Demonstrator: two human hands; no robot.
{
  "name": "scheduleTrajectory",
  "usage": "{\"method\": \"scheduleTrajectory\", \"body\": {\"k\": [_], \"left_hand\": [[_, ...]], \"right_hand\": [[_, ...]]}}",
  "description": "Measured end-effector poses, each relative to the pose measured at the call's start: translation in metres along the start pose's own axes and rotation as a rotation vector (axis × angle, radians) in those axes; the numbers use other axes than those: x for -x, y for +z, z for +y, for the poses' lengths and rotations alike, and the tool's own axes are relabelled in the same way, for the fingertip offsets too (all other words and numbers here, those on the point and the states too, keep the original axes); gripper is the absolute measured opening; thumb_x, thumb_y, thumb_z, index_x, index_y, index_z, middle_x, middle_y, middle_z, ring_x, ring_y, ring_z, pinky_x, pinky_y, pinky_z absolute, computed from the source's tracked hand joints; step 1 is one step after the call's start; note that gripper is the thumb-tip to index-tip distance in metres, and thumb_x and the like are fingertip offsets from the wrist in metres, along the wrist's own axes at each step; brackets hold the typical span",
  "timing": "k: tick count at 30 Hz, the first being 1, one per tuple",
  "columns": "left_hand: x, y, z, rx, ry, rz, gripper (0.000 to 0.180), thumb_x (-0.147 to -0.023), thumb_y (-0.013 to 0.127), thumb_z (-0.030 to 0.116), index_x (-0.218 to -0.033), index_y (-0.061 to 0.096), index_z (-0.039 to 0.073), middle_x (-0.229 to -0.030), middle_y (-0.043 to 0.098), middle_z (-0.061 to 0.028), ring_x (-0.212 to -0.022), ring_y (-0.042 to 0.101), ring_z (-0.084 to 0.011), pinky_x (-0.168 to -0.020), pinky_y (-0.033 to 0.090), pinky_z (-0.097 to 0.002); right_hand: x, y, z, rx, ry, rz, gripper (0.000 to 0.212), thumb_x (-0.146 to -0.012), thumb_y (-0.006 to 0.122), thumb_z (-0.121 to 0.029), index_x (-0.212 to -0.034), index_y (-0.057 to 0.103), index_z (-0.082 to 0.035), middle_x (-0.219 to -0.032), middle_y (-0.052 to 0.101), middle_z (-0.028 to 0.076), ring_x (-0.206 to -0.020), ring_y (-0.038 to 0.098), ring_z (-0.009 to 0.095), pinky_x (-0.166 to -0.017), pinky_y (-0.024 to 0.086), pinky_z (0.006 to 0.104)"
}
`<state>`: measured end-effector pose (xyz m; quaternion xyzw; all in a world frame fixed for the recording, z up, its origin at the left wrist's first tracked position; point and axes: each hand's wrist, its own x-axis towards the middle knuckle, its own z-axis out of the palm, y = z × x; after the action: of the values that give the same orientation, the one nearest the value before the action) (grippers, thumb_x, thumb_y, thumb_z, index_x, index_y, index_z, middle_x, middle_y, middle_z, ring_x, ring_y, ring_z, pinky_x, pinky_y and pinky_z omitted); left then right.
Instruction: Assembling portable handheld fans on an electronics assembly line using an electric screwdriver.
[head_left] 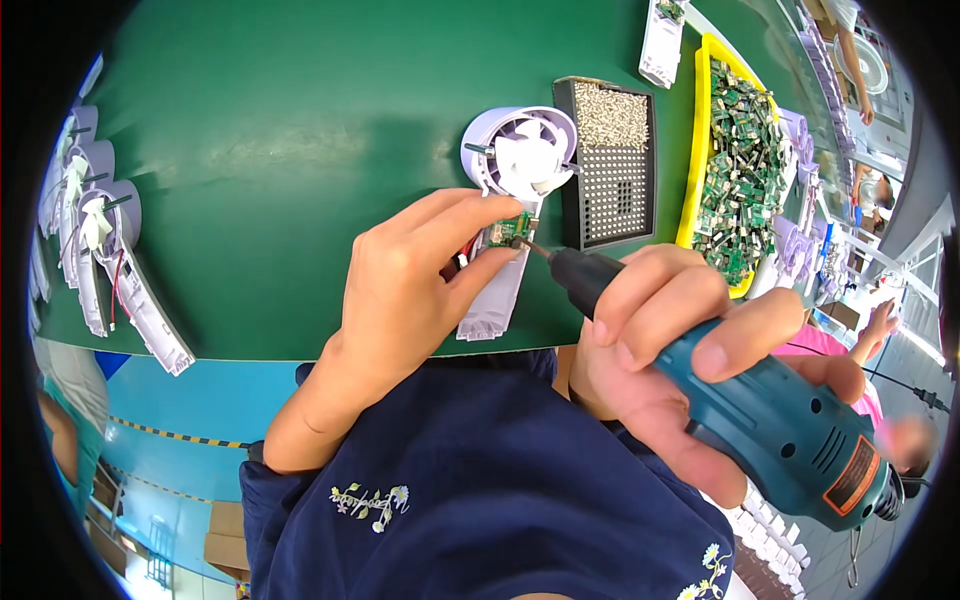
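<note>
Head view shows the left hand pressing a small fan flat near the green table's front edge so it stays put (fingers on its circuit board), while the right hand grips a screwdriver, tip on the board

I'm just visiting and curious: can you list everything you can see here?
fan: one, lilac and white, mid-table, handle under the left hand
circuit board: one, green, on the fan handle
screwdriver: one electric, teal, bit tip at the board
screw tray: one, black, right of the fan
yellow bin: one, full of green boards, far right
finished fans: several, lilac and white, left table edge
table: one, green
left hand: pressing the board and handle
right hand: gripping the screwdriver
</note>
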<state>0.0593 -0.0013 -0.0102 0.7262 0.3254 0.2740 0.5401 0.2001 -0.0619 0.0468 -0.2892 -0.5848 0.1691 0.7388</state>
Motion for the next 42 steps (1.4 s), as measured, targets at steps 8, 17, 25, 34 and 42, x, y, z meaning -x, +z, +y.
{"method": "scheduleTrajectory", "body": {"k": [8, 17, 25, 34, 42], "left_hand": [[0.0, -0.005, 0.001, 0.018, -0.016, -0.044, 0.035, -0.074, 0.078, -0.003, -0.108, 0.071, 0.005, -0.097, 0.07, -0.0092, -0.07, 0.062, -0.0145, -0.057, 0.052, -0.0259], [0.002, -0.002, -0.004, 0.033, 0.058, 0.03, 0.027, -0.079, 0.075, 0.001, -0.106, 0.069, 0.005, -0.094, 0.071, -0.0109, -0.06, 0.063, -0.0197, -0.053, 0.052, -0.0284], [0.0, -0.004, 0.0, 0.018, 0.051, 0.009, 0.026, -0.08, 0.074, -0.001, -0.105, 0.069, 0.004, -0.093, 0.069, -0.0113, -0.063, 0.064, -0.0207, -0.054, 0.051, -0.0291], [-0.002, -0.006, 0.004, 0.087, -0.009, 0.014, 0.023, -0.084, 0.07, -0.003, -0.106, 0.07, 0.004, -0.095, 0.069, -0.0097, -0.07, 0.064, -0.0144, -0.055, 0.051, -0.0249], [0.001, 0.004, 0.005, 0.186, -0.117, 0.158, 0.014, -0.088, 0.067, 0.0, -0.101, 0.066, 0.002, -0.084, 0.07, -0.0089, -0.064, 0.067, -0.0152, -0.052, 0.052, -0.0244]], "right_hand": [[0.0, 0.003, 0.001, 0.009, 0.004, -0.005, 0.082, -0.092, 0.06, -0.056, -0.154, 0.022, -0.018, -0.104, 0.05, 0.011, -0.052, 0.049, 0.018, -0.047, 0.047, 0.0318], [-0.001, 0.003, 0.0, -0.003, 0.022, -0.007, 0.083, -0.091, 0.06, -0.058, -0.154, 0.023, -0.019, -0.106, 0.05, 0.011, -0.053, 0.049, 0.018, -0.046, 0.046, 0.0317], [0.002, 0.007, 0.0, -0.002, 0.017, 0.034, 0.084, -0.091, 0.06, -0.06, -0.154, 0.024, -0.019, -0.107, 0.05, 0.011, -0.055, 0.049, 0.019, -0.047, 0.045, 0.0314], [-0.004, 0.008, -0.004, 0.019, 0.064, -0.076, 0.085, -0.09, 0.06, -0.061, -0.155, 0.023, -0.02, -0.107, 0.05, 0.01, -0.056, 0.049, 0.018, -0.047, 0.044, 0.0311], [-0.003, 0.005, -0.016, 0.09, 0.165, -0.057, 0.085, -0.089, 0.063, -0.059, -0.154, 0.024, -0.018, -0.106, 0.05, 0.01, -0.057, 0.05, 0.017, -0.048, 0.046, 0.0315]]}}
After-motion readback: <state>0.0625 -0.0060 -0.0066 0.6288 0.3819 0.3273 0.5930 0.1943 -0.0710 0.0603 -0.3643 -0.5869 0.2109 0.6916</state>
